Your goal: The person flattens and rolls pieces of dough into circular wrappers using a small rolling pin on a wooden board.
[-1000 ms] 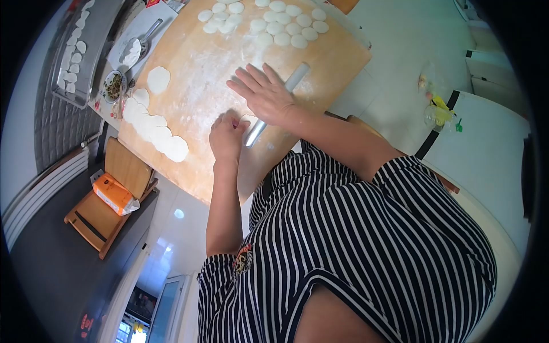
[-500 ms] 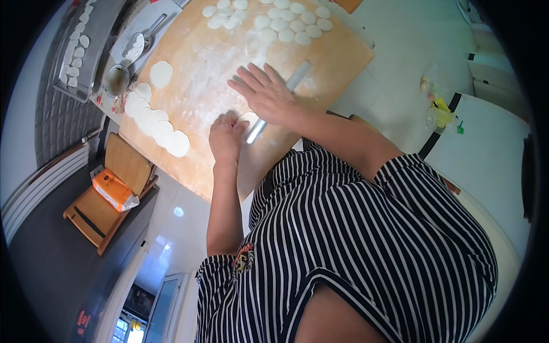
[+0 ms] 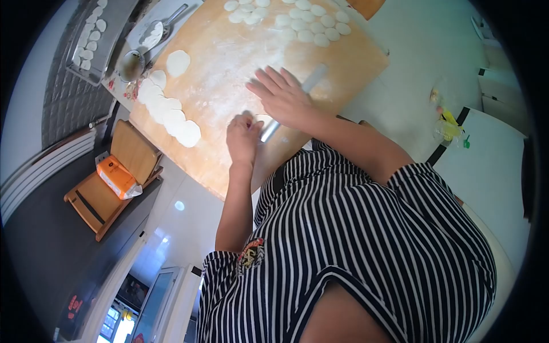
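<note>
Shifted right in the head view since half a second ago, the pin (image 3: 313,79), the right hand (image 3: 282,98) and the left hand (image 3: 242,136) hold nearly the same places on the board (image 3: 217,86). Pale and straight, the pin lies slantwise at the board's near edge, its long axis running from beside the left hand, close to the person's body, up and away to the right. The right hand presses palm down across its middle, flat, fingers spread and wrapped around nothing. Beside the pin's near end, the left hand curls at a dough round (image 3: 262,118); whether the fingers pinch its edge cannot be told.

To the left, a larger sheet (image 3: 178,63) lies alone above an overlapping row (image 3: 168,111) of others. Small discs (image 3: 311,24) crowd the far side of the board in two clusters. Past its left edge, a scoop (image 3: 165,27) contains white powder, its handle pointing up and right; just below, a bowl (image 3: 121,71) holds something brownish, too blurred to name. Farther left, a metal tray (image 3: 112,34) carries white dough pieces in a line. An orange pack (image 3: 119,177) rests on a chair (image 3: 137,148).
</note>
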Action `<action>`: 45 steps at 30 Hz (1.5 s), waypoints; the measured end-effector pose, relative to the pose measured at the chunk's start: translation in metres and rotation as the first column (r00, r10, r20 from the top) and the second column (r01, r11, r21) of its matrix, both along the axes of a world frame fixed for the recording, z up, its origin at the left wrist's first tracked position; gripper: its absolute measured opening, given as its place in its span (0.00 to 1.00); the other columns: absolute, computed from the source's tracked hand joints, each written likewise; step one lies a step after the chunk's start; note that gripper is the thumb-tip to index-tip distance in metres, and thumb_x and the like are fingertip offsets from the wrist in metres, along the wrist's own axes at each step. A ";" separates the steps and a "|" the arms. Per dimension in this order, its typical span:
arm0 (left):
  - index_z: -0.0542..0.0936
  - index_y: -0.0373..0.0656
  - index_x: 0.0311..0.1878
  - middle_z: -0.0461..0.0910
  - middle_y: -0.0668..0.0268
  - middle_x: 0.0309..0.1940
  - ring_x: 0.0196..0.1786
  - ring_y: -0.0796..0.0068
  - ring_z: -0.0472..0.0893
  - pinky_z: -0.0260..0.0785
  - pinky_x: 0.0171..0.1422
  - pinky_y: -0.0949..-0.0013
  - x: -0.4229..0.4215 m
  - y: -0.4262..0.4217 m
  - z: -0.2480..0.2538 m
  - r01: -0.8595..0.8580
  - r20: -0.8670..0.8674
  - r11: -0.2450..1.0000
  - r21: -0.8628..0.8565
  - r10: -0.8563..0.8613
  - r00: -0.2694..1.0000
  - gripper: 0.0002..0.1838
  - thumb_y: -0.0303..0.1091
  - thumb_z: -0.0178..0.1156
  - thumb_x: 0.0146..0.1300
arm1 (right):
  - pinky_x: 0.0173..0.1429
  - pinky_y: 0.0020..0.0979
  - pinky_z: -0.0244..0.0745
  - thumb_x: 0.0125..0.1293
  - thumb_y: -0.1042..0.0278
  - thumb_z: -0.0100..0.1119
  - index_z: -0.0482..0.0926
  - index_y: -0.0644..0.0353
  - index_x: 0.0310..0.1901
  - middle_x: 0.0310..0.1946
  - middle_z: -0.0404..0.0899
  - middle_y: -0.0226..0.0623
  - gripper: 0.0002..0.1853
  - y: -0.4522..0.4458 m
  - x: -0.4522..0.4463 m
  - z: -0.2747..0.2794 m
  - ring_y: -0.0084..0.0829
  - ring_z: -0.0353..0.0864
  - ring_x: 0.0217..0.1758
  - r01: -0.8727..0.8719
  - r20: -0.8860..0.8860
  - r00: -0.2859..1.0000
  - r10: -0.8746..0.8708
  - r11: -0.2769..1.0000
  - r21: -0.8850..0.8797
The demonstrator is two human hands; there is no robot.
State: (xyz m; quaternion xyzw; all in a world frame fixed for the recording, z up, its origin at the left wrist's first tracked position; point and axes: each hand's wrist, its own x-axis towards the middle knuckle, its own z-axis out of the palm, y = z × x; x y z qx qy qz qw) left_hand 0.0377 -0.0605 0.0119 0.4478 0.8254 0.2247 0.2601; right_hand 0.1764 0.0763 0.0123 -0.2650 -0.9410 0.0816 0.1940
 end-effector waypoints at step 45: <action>0.85 0.36 0.39 0.84 0.51 0.40 0.47 0.45 0.82 0.75 0.54 0.51 0.038 0.224 -0.011 0.084 -0.025 0.828 0.555 -0.084 0.996 0.02 0.24 0.66 0.67 | 0.83 0.46 0.60 0.64 0.60 0.61 0.80 0.51 0.67 0.70 0.78 0.32 0.28 0.031 0.107 -0.029 0.37 0.73 0.76 -0.102 -0.037 0.995 0.097 0.986 -0.132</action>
